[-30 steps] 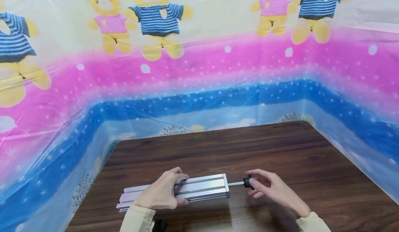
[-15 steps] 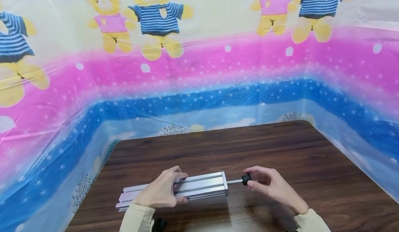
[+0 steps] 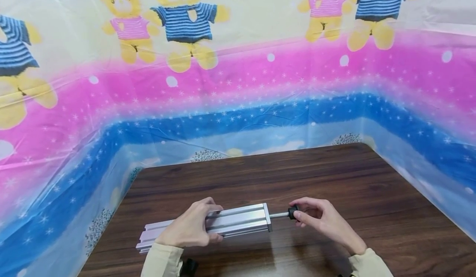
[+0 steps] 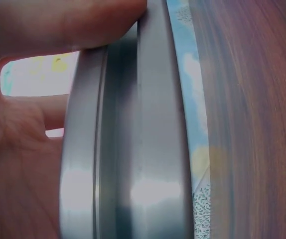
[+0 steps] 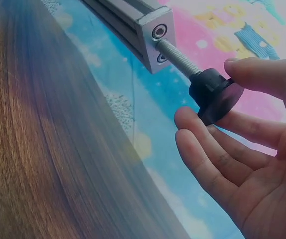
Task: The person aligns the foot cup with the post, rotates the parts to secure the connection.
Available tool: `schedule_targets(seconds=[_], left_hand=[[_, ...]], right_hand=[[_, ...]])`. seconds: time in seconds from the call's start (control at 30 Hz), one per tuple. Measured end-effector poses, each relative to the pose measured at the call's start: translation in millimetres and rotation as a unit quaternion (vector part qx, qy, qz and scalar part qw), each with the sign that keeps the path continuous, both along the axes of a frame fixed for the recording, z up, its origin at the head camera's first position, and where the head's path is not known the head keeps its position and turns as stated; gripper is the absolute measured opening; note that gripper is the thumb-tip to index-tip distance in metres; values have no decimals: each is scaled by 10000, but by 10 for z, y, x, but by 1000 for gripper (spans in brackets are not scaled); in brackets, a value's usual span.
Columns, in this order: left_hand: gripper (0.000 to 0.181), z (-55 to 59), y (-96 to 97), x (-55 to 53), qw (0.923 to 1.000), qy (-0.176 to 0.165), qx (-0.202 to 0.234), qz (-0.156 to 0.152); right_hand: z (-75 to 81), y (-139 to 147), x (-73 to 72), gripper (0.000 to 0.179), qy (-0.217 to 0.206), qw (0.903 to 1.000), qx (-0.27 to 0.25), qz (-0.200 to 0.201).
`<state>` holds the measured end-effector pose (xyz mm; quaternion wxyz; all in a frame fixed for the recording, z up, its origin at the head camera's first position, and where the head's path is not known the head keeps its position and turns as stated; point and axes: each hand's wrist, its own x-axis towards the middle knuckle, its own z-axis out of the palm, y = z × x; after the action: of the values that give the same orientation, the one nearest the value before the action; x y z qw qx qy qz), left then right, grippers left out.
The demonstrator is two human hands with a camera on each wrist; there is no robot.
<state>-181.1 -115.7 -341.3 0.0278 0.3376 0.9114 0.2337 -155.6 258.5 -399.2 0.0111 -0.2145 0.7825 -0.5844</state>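
My left hand (image 3: 192, 226) grips a silver slotted aluminium profile (image 3: 239, 220) around its middle, held over the table. In the left wrist view a finger lies across the metal and a groove runs along the profile (image 4: 158, 124). From the profile's right end a threaded rod (image 5: 179, 58) sticks out of an end plate (image 5: 157, 42) with two socket-head screws beside it. A black levelling foot (image 5: 215, 97) with a round flared base caps the rod. My right hand (image 3: 323, 221) pinches that black foot at its rim between thumb and fingers, the other fingers loosely bent below.
A dark wood-grain table (image 3: 238, 177) spreads beneath both hands. Behind it and along its sides hangs a pink and blue sheet (image 3: 238, 87) printed with teddy bears. A small black object (image 3: 189, 267) shows at the left cuff.
The right fingers have shifted round the black foot and closed on its rim again. Profile and foot have drifted slightly up and left in the head view, the left hand's grip unchanged.
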Motion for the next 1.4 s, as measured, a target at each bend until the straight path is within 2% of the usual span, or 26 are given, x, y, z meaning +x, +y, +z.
schedule_targets(seconds=[0.27,0.63,0.87,1.1,1.23,1.4], left_hand=[[63,25,1,24,10000,4,-1,13],[62,53,-9,43,10000,28,17,-4],[61,29,-20,56,9999,141,59,-58],[61,23,-42,57,9999,165,43,14],[61,30,-56,42,9999,83,47,35],[60,17,-60,18,10000,46,70,-27]], right_hand=[[0,-2,-1,31,59,9999,13,-111],[21,-19,6,34,-194,9996,112,-155],[22,-47,-1,39,-412,9983,203,-361],[25,-57,-4,45,-509,9986,161,-44],[3,-43,-3,40,-372,9992,121,49],[-24,-19,13,38,122,9998,132,88]])
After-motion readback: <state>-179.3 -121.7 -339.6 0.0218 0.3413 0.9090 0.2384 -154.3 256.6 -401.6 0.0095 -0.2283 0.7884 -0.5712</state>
